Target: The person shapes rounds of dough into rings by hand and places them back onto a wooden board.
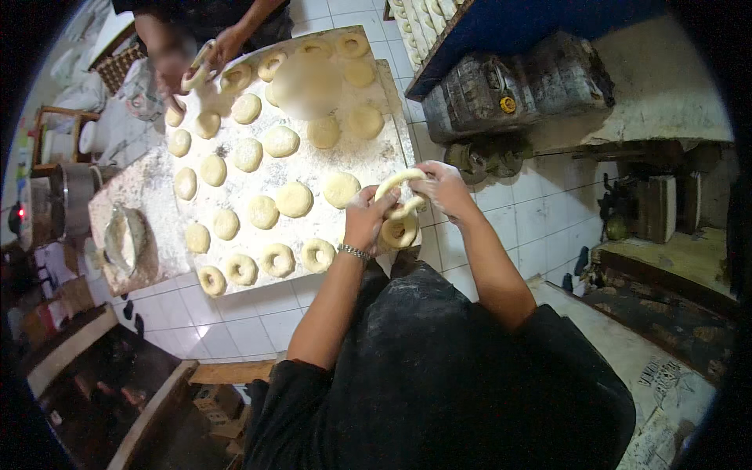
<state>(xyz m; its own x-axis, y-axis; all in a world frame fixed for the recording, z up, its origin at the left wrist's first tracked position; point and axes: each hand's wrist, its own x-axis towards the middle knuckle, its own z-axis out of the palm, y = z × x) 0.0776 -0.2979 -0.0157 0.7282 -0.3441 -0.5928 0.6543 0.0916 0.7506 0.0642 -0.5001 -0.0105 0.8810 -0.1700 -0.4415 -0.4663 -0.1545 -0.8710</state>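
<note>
Both hands up at the near right corner of the floured surface (313, 168): left hand (366, 215) and right hand (442, 186) each with grip closed on one stretched dough ring (395, 192), held just above a finished ring (399, 233). Soft, light, probably sticky and easily torn; best held gently by the thick rim, never the thinned stretch. Beyond, rows of dough rounds (294, 198) and rings. Farther off, another person's hand (223, 43) shaping a ring. White tiled floor (235, 329), metal bowl (124, 239) left.
</note>
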